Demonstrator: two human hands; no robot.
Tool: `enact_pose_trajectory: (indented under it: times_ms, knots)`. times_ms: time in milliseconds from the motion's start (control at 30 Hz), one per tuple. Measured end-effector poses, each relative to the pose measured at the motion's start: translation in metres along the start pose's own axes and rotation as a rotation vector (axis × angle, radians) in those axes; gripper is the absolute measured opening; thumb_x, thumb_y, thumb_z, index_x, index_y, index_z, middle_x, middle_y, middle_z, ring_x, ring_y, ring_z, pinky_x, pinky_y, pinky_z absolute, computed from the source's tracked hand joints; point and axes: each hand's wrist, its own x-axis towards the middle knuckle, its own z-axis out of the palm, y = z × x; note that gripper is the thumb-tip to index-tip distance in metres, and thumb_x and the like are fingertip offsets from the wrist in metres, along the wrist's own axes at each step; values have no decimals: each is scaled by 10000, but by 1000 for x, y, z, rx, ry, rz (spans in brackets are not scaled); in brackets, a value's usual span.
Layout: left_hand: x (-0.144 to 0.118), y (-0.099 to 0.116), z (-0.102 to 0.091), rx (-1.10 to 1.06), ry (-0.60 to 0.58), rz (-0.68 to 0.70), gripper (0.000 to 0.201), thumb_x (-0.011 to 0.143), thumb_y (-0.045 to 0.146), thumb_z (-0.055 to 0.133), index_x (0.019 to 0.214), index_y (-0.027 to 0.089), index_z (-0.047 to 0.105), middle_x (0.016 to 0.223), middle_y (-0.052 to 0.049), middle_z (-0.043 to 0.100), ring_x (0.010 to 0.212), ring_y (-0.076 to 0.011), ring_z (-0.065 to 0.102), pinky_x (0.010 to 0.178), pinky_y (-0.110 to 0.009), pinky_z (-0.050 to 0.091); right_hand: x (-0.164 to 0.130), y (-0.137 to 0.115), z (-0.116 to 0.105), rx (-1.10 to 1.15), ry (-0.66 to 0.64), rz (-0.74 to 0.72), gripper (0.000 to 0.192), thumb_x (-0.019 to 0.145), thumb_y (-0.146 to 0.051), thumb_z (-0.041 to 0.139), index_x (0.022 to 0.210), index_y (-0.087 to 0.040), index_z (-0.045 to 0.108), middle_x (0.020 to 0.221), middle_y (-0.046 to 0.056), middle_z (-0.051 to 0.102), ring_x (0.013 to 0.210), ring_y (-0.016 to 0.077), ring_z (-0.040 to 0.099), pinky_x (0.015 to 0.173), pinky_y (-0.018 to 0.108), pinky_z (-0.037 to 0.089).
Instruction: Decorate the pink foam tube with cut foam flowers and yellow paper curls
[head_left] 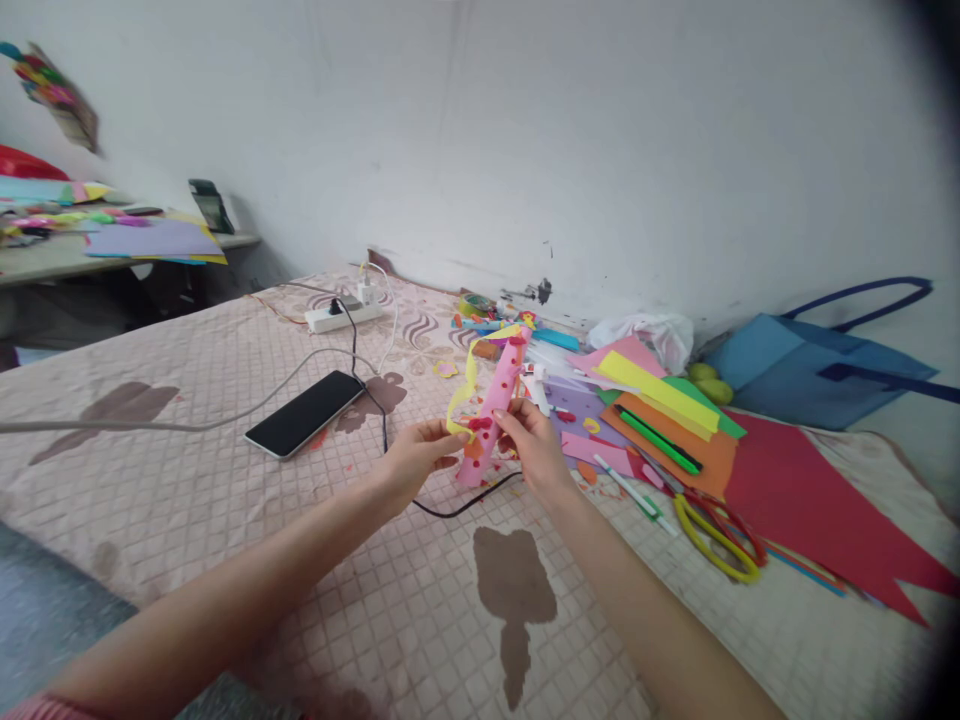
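Observation:
A pink paper tube with red dots and small red pieces stands tilted between my hands, above the quilted cloth. A curled yellow paper strip runs from its top down its left side. My left hand pinches the lower end of the yellow strip beside a red piece on the tube. My right hand has its thumb and fingers closed on the tube's right side. Part of the tube is hidden behind my fingers.
A black phone and a white power strip with cables lie left. Coloured paper, a green pen and yellow-handled scissors lie right. A blue bag leans against the wall. Another table stands far left.

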Motion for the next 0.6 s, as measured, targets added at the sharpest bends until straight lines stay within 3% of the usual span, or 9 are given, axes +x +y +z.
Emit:
enact_pose_trajectory:
  times_ms: [200,367,600]
  knots:
    - [1,-1,-2,47,25,58,249,643,321,744,823,160,682,848,-38,674,770,-115,563,721,-235,386,0,2,-1,-14,-8,-6,244,674,-377,664,703,-207,492,584,-66,497,492,81,437,431,209,359]
    - [5,11,-2,86,88,156,276,644,315,734,876,171,690,822,-19,666,743,-104,545,713,-231,371,-3,5,-2,-33,-52,-10,218,698,-368,649,719,-211,500,601,-64,472,504,85,433,441,215,360]
    - [20,17,7,50,-25,179,200,624,295,731,732,141,663,704,-12,630,617,-95,518,656,-256,379,-4,7,1,-56,-101,-24,201,726,-366,629,731,-211,501,620,-56,458,507,88,421,446,223,357]
